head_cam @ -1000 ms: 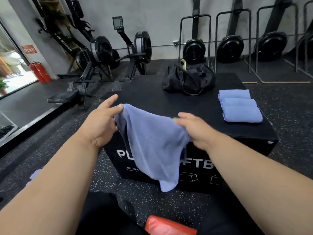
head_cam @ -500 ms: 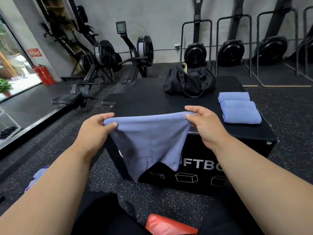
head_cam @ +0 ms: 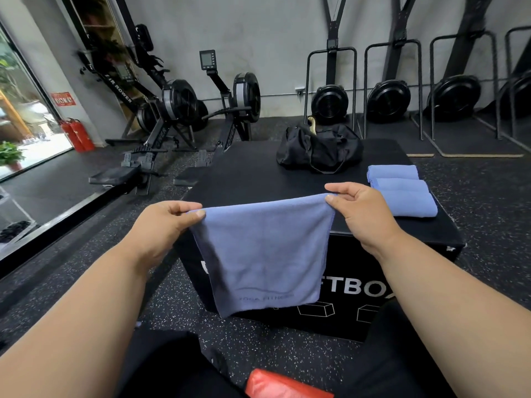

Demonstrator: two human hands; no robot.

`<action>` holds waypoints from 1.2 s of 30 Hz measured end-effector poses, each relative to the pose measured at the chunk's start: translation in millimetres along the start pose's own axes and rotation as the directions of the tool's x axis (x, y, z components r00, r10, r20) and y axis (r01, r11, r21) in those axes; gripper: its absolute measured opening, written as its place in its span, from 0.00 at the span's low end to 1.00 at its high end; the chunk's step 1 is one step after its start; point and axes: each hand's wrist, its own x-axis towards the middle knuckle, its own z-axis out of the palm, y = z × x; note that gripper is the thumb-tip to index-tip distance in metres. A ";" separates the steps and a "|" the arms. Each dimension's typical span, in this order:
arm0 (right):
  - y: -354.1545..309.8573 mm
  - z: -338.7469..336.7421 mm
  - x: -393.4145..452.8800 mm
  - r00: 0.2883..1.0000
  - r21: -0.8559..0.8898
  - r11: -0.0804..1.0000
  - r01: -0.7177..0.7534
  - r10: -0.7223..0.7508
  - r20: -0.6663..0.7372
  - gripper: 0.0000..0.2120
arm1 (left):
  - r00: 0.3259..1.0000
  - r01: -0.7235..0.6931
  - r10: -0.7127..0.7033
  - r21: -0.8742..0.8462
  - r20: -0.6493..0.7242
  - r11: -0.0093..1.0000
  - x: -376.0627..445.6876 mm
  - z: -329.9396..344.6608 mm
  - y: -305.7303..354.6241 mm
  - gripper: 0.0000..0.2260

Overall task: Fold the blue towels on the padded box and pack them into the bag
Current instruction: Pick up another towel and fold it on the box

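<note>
A blue towel point(head_cam: 267, 251) hangs flat in front of the black padded box point(head_cam: 247, 173), stretched between my hands. My left hand point(head_cam: 161, 228) pinches its upper left corner and my right hand point(head_cam: 359, 208) pinches the upper right corner. The towel's lower edge reaches down over the box's printed front. Three folded blue towels point(head_cam: 402, 191) lie in a row on the right part of the box top. The black duffel bag point(head_cam: 319, 149) sits at the far side of the box; its opening cannot be made out.
Rowing machines point(head_cam: 178, 110) stand on the floor to the far left. Black fan machines with metal frames point(head_cam: 388, 101) line the back wall. A red object point(head_cam: 281, 386) lies near my legs at the bottom. Red fire extinguishers point(head_cam: 76, 136) stand by the window.
The towel was bunched and drooping between my hands. My hands have moved apart and pulled its top edge straight, and it now hangs flat as a rectangle.
</note>
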 end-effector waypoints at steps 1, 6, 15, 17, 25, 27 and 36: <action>1.0 -1.8 0.7 1.000 0.011 1.000 -0.014 0.014 -0.005 0.11 | 1.000 -0.009 0.009 0.026 0.011 1.000 -1.7 -0.7 0.3 0.10; 2.6 -12.3 4.4 0.998 -0.042 0.998 -0.045 0.046 0.039 0.08 | 0.995 -0.094 0.098 0.353 0.007 0.931 -8.2 -0.3 2.4 0.12; -6.0 -19.1 6.8 0.947 -0.229 0.971 -0.068 0.135 0.291 0.18 | 0.969 -0.172 0.243 0.597 -0.039 0.784 -10.0 5.3 17.2 0.04; -9.3 -18.6 5.1 0.943 -0.345 0.938 -0.024 0.136 0.304 0.18 | 0.967 -0.171 0.251 0.619 -0.043 0.766 -9.5 5.5 19.2 0.03; -11.0 -20.6 7.0 0.958 -0.414 0.910 -0.013 0.130 0.255 0.13 | 0.959 -0.175 0.277 0.651 -0.056 0.738 -13.4 8.7 21.3 0.04; -8.9 -21.3 9.7 0.960 -0.386 0.922 -0.021 0.127 0.250 0.12 | 0.958 -0.178 0.281 0.654 -0.055 0.735 -11.9 9.5 20.2 0.04; 5.1 -29.7 18.8 0.990 -0.241 0.971 -0.001 0.035 0.136 0.10 | 0.989 -0.144 0.138 0.166 0.045 0.976 0.8 15.1 6.1 0.04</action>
